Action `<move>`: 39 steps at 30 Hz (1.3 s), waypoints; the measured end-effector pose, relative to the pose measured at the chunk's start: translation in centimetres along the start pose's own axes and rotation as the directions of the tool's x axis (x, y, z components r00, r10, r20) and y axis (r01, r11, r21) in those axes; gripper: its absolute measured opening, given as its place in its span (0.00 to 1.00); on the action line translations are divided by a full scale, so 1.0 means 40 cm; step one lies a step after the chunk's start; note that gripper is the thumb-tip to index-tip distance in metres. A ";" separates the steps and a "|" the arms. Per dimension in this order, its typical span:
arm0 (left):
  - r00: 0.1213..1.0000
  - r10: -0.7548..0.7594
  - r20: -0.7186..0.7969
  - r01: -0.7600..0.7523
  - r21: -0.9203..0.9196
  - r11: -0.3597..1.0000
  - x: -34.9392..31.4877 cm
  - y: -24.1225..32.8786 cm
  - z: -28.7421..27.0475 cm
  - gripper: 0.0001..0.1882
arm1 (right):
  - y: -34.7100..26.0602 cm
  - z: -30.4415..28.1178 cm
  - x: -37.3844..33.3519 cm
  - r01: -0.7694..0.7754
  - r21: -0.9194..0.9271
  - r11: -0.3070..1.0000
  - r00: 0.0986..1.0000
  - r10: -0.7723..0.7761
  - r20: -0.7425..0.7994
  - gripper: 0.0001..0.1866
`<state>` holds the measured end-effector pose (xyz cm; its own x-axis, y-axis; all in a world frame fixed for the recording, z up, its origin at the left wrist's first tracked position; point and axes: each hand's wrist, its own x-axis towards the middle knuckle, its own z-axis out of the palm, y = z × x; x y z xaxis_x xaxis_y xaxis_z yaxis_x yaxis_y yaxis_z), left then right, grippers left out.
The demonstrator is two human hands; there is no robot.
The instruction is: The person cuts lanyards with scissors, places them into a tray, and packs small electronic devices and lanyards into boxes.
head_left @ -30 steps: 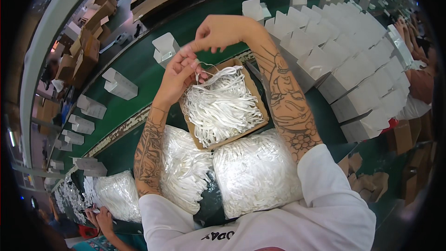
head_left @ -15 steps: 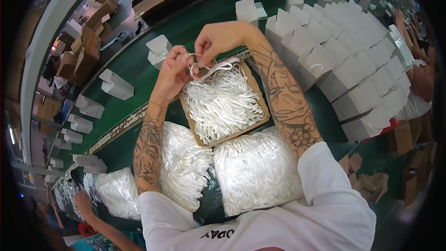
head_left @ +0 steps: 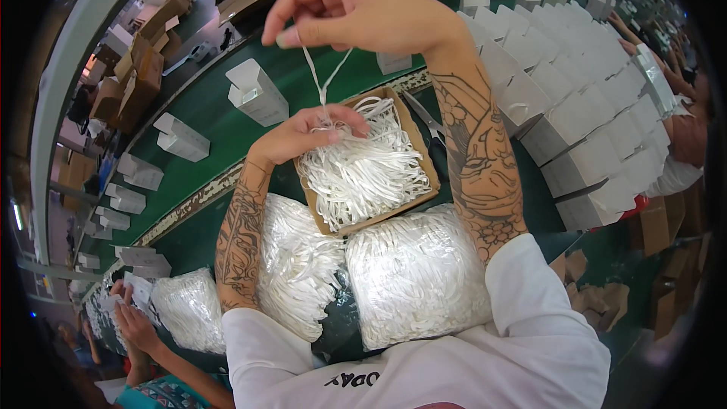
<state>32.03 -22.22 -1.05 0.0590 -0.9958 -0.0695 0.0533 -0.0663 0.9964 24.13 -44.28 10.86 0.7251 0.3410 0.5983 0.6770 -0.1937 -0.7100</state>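
My right hand (head_left: 356,11) is raised above the far side of the cardboard tray (head_left: 435,174), its thumb and fingers closed on a thin white cord (head_left: 323,92). That cord hangs as a V from the fingers and comes together just above my left hand (head_left: 307,134). The left hand is low over the tray's left edge, with thumb and fingers closed on the cord's lower end. Beneath it, the tray holds a heap of loose white cords (head_left: 371,170). Part of the lower end is hidden by the left fingers.
Scissors (head_left: 433,123) lie right of the tray. Clear bags of white cords (head_left: 416,280) sit nearest me. Open white boxes (head_left: 257,95) stand along the green belt (head_left: 216,98), with many packed together (head_left: 583,129) at right. A co-worker's hands (head_left: 136,326) are at lower left.
My right hand has risen and drawn the cord up and apart. My left hand has dropped onto the tray's edge. Some boxes at left have shifted slightly, and the scissors are now uncovered.
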 end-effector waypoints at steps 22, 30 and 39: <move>0.948 0.018 -0.319 0.167 0.542 0.824 0.038 -0.003 0.070 0.13 | 0.051 -0.026 -0.007 -0.406 -0.419 0.812 0.704 -0.014 -0.710 0.09; 0.918 0.245 -0.312 0.144 0.838 0.526 0.041 -0.003 0.106 0.14 | 0.203 -0.016 -0.042 -0.459 -0.577 0.676 0.750 -0.052 -0.659 0.12; 0.957 0.143 -0.251 0.141 0.839 0.526 0.029 -0.017 0.091 0.14 | 0.304 -0.021 -0.045 -0.339 -0.178 0.924 0.535 0.033 -0.844 0.09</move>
<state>28.45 -23.54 -1.62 0.3144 -0.9471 0.0641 -0.7997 -0.2279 0.5554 31.15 -48.01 1.46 0.5171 -0.6004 0.6100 0.4023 -0.4585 -0.7924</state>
